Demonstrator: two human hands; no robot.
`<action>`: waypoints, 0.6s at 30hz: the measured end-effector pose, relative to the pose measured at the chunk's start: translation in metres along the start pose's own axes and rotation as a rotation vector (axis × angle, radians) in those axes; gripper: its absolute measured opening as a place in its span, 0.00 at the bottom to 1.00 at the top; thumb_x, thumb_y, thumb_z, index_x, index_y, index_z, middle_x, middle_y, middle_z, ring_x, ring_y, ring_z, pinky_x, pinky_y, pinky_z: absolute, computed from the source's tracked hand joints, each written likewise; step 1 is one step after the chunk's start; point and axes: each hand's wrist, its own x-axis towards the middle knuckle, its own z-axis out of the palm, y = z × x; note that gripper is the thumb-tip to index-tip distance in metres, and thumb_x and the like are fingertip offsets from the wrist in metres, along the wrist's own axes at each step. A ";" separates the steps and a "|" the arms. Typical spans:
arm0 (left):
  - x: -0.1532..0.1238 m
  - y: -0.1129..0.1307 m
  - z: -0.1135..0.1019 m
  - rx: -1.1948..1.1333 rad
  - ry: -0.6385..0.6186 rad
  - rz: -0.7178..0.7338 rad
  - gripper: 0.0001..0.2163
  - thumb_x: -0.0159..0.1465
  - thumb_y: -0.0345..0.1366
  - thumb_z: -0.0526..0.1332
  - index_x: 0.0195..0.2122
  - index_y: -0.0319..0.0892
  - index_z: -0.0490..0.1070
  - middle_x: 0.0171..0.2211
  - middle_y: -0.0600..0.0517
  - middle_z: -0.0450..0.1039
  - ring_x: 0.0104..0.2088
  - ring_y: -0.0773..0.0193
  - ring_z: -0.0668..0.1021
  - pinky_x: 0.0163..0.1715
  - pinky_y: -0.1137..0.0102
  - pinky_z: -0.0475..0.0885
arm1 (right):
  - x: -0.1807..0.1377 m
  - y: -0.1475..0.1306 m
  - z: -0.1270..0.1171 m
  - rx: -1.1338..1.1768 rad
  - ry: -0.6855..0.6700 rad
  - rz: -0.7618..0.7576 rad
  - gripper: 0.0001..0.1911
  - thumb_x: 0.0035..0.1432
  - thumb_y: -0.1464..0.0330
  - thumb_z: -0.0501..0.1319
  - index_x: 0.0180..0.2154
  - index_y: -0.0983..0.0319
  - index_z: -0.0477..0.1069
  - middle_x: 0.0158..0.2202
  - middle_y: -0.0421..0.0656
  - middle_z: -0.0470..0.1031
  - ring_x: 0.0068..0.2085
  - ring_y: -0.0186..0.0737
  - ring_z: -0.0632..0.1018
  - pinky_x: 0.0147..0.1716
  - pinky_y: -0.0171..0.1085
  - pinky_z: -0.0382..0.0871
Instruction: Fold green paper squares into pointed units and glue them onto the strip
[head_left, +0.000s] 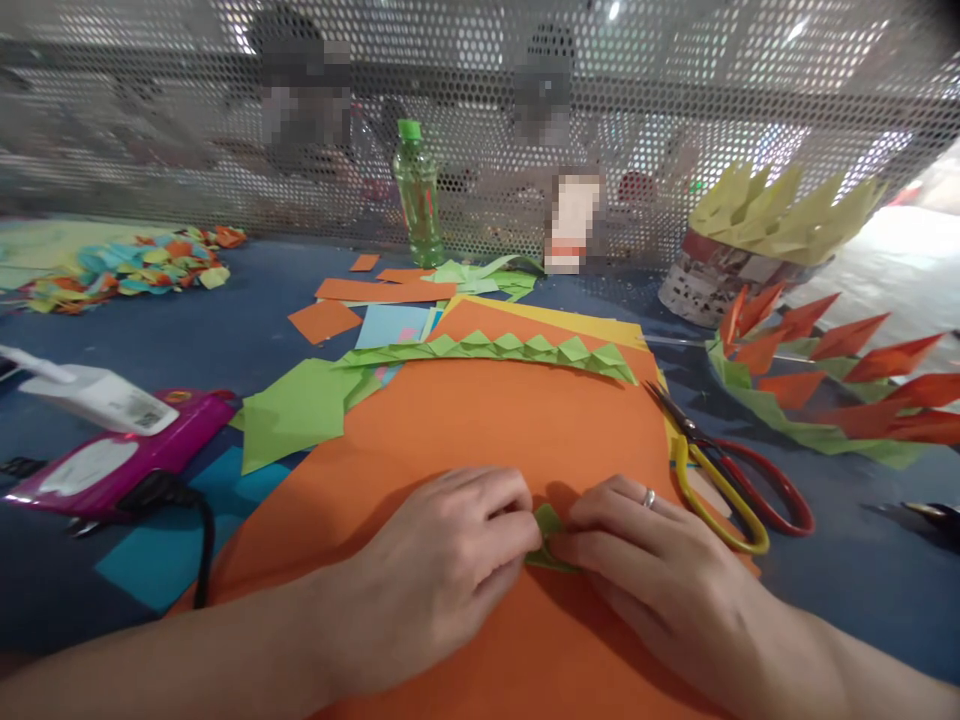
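Both hands work on a small folded piece of green paper (550, 548) over a large orange sheet (465, 425). My left hand (457, 555) pinches its left side with bent fingers. From the other side, my right hand (652, 555), with a ring on one finger, presses and grips the piece; the fingertips partly hide it. Beyond the hands, a chain of interlocked green paper folds (517, 348) lies across the orange sheet. Scissors with one yellow and one red handle (694, 435) rest at the sheet's right edge. Loose green paper squares (292, 410) lie to the left.
A purple power strip (127, 455) with a white charger (97, 395) sits at left. A green bottle (418, 200) stands by the perforated metal panel (480, 100). At right are an orange-and-green paper ring (810, 425) and a yellow-spiked paper piece (780, 215). Multicoloured paper folds (142, 270) lie far left.
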 end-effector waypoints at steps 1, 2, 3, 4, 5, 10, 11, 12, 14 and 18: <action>0.000 0.000 0.000 0.002 -0.006 -0.002 0.09 0.70 0.21 0.54 0.38 0.41 0.69 0.40 0.52 0.68 0.38 0.64 0.72 0.41 0.69 0.66 | -0.001 0.000 -0.001 -0.001 -0.013 -0.005 0.15 0.69 0.79 0.51 0.44 0.63 0.76 0.39 0.46 0.77 0.40 0.40 0.77 0.41 0.37 0.74; 0.000 0.000 -0.001 0.003 -0.009 -0.005 0.09 0.70 0.21 0.54 0.39 0.41 0.70 0.40 0.52 0.68 0.38 0.64 0.72 0.41 0.69 0.66 | -0.001 0.000 -0.001 0.002 -0.029 -0.005 0.16 0.69 0.79 0.51 0.44 0.63 0.76 0.40 0.46 0.77 0.40 0.40 0.76 0.42 0.38 0.74; 0.000 -0.001 -0.001 0.001 -0.011 -0.006 0.09 0.71 0.21 0.54 0.40 0.41 0.70 0.40 0.52 0.68 0.39 0.64 0.72 0.41 0.69 0.66 | -0.002 0.000 -0.001 0.004 -0.040 -0.004 0.15 0.69 0.79 0.51 0.45 0.63 0.76 0.41 0.47 0.77 0.41 0.41 0.76 0.42 0.38 0.73; 0.000 -0.001 -0.001 0.000 -0.012 -0.003 0.09 0.71 0.21 0.54 0.41 0.41 0.70 0.40 0.52 0.68 0.39 0.64 0.72 0.41 0.69 0.66 | -0.003 0.000 -0.001 0.005 -0.049 -0.006 0.15 0.69 0.79 0.51 0.45 0.64 0.76 0.41 0.47 0.77 0.41 0.41 0.76 0.43 0.39 0.73; 0.000 -0.001 0.000 0.001 -0.012 0.001 0.09 0.71 0.21 0.54 0.42 0.41 0.71 0.40 0.52 0.68 0.39 0.64 0.72 0.42 0.69 0.66 | -0.003 0.000 -0.001 0.003 -0.060 -0.011 0.15 0.69 0.79 0.51 0.45 0.64 0.76 0.41 0.47 0.76 0.41 0.41 0.75 0.43 0.39 0.73; -0.002 0.002 0.000 0.067 -0.019 0.013 0.11 0.70 0.21 0.53 0.41 0.39 0.72 0.41 0.50 0.69 0.39 0.61 0.73 0.42 0.66 0.68 | -0.003 -0.002 -0.002 -0.058 -0.091 -0.060 0.15 0.70 0.79 0.50 0.42 0.66 0.75 0.40 0.48 0.76 0.41 0.43 0.75 0.42 0.40 0.75; -0.002 0.003 0.000 0.100 -0.015 0.022 0.11 0.70 0.21 0.52 0.42 0.39 0.73 0.40 0.49 0.69 0.39 0.60 0.73 0.42 0.65 0.68 | -0.002 -0.003 -0.003 -0.075 -0.088 -0.068 0.15 0.70 0.78 0.50 0.41 0.67 0.76 0.40 0.49 0.76 0.41 0.44 0.75 0.42 0.41 0.75; -0.003 0.005 -0.001 0.141 -0.002 0.042 0.12 0.70 0.22 0.51 0.42 0.38 0.73 0.40 0.48 0.70 0.39 0.59 0.73 0.42 0.64 0.68 | -0.002 -0.004 -0.004 -0.091 -0.085 -0.076 0.16 0.71 0.78 0.50 0.41 0.67 0.76 0.39 0.49 0.76 0.41 0.44 0.75 0.42 0.41 0.75; -0.005 0.009 -0.002 0.247 0.047 0.107 0.13 0.70 0.22 0.50 0.45 0.36 0.74 0.42 0.46 0.73 0.40 0.56 0.74 0.43 0.61 0.68 | -0.001 -0.006 -0.006 -0.123 -0.082 -0.080 0.18 0.71 0.78 0.48 0.40 0.67 0.77 0.38 0.50 0.76 0.40 0.44 0.76 0.41 0.42 0.76; -0.010 0.017 -0.009 0.436 0.124 0.297 0.16 0.72 0.22 0.48 0.53 0.31 0.73 0.45 0.44 0.76 0.43 0.53 0.74 0.49 0.58 0.66 | -0.005 -0.008 -0.006 -0.148 -0.087 -0.092 0.18 0.71 0.78 0.48 0.37 0.68 0.76 0.37 0.51 0.76 0.39 0.46 0.76 0.39 0.43 0.77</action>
